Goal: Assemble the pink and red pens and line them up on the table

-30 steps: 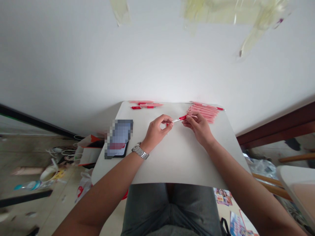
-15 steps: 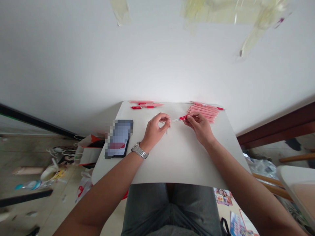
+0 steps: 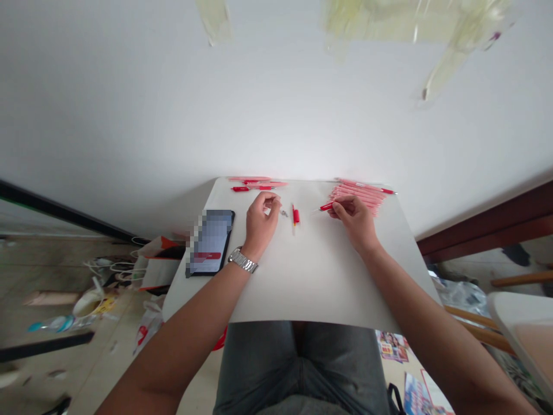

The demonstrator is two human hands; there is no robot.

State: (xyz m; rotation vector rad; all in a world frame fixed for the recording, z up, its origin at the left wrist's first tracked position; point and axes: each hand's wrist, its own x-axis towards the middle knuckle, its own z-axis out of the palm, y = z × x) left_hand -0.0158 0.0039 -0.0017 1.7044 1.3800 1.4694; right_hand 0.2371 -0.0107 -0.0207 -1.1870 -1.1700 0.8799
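My left hand, curled in a pinch, holds a small silver-tipped pen part just above the white table. My right hand is closed on a red pen barrel, its pale clear end pointing left. On the tabletop between the hands lie a short red pen piece and a thin pen refill with a yellowish section and a pale end. Behind my right hand is a row of pink pens, partly covered by the fingers.
Several red and pink pens lie at the table's back left. A phone with a blurred screen rests at the left edge. A white wall stands right behind the table. A paper bag is on the floor at left.
My left hand has moved left, away from the pen barrel, with the silver-tipped part showing. The red piece and refill now show on the table. My right hand has shifted slightly right.
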